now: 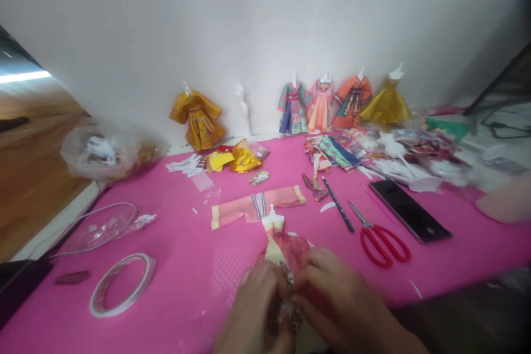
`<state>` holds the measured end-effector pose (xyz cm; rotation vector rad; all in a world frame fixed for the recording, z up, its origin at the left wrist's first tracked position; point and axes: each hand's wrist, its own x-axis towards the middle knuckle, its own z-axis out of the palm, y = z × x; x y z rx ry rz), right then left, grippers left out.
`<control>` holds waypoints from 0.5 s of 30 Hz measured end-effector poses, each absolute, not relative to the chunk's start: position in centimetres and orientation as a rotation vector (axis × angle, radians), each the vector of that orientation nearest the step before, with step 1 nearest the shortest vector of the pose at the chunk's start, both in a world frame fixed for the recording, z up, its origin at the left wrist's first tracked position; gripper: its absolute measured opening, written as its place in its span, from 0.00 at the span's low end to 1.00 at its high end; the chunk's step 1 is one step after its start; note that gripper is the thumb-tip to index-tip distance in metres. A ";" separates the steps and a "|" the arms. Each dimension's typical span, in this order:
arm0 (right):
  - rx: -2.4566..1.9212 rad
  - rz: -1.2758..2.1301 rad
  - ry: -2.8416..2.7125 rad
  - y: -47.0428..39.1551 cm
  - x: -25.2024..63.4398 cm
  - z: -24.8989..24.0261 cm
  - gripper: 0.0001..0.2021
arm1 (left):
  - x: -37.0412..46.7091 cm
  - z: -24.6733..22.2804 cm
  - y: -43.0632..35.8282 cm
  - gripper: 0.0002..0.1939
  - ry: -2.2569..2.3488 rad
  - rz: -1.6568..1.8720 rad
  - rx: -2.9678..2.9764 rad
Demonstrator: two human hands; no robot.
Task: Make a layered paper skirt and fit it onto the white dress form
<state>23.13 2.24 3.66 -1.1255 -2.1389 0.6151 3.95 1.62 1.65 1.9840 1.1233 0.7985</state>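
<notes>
Two bare hands meet low on a pink mat [174, 243]. Left hand [257, 310] and right hand [336, 301] both pinch a small paper dress [286, 249] on a white mannequin, just below a peach paper jacket [253, 207]. Red scissors [379, 238] and a black phone [409, 210] lie to the right.

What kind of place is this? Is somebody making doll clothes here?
Probably a home craft table. Finished paper dresses stand on tiny mannequins along the wall, red scissors and a tape roll lie on the pink mat, and both hands work on a small paper-dressed figure.
</notes>
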 end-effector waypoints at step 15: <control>-1.286 1.189 -1.755 3.9 23.4 2.1 0.08 | 1.2 0.5 2.8 0.19 1.234 0.736 2.217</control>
